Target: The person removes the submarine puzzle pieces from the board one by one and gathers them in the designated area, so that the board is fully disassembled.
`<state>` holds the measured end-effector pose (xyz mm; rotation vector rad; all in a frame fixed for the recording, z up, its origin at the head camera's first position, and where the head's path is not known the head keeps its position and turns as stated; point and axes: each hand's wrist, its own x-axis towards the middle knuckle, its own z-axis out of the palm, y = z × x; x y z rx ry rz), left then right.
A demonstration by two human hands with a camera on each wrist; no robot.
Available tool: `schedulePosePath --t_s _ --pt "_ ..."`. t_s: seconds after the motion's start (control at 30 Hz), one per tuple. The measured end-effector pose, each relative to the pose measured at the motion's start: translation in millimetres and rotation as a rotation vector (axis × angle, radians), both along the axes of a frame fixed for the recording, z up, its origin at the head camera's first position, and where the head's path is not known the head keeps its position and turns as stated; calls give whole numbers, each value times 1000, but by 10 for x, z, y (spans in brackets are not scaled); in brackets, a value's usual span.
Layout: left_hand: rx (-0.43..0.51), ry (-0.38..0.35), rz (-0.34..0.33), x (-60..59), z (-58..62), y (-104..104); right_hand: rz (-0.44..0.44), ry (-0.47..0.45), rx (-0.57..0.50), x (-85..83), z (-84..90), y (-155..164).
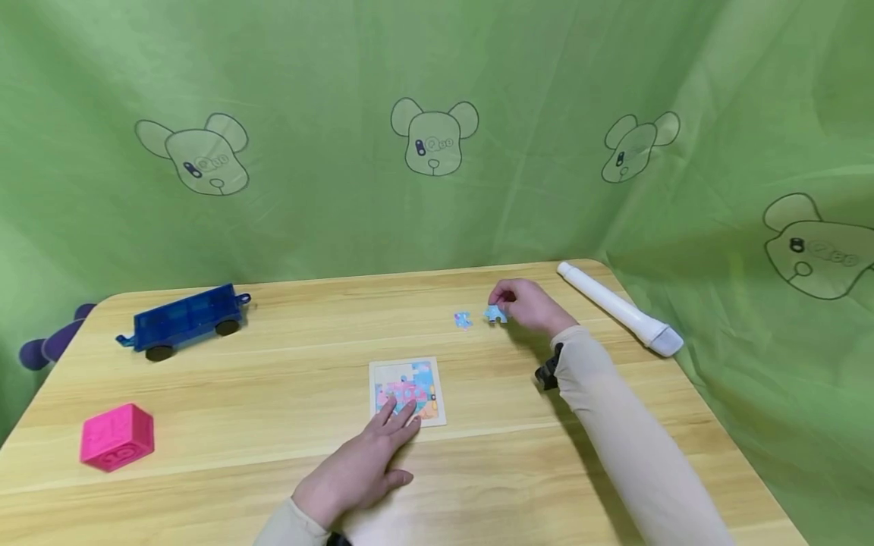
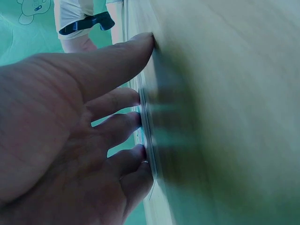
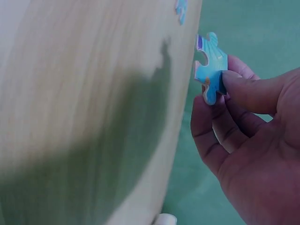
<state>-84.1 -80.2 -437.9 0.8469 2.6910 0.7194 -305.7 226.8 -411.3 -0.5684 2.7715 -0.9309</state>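
Note:
My right hand (image 1: 529,305) pinches a blue jigsaw piece (image 3: 213,68) between thumb and fingers, toward the back right of the table. A second blue jigsaw piece (image 1: 463,320) lies on the wood just left of it. In front of me is a small puzzle board (image 1: 441,413) with a pale frame, partly filled with a pink and blue picture; bare backing shows at its upper left. My left hand (image 1: 362,466) rests its spread fingertips on the board's lower edge, hiding part of the picture. In the left wrist view the fingers (image 2: 124,124) meet the board's rim, the thumb apart.
A white stick-shaped thing with a grey end (image 1: 617,307) lies along the table's right edge. At the back left stands a blue toy wagon (image 1: 184,322), and nearer on the left a pink block (image 1: 117,437). Green cloth (image 1: 307,212) hangs behind the wooden table (image 1: 239,409).

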Motion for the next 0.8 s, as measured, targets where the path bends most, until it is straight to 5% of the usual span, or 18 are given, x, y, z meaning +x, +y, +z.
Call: schedulePosePath --t_s 0.3,0.8 --pt "16 2 -12 1 -10 -18 -6 -34 21 -115 -158 47" --pt "-7 10 -21 -7 -4 -9 -51 61 133 -84 -210 7"
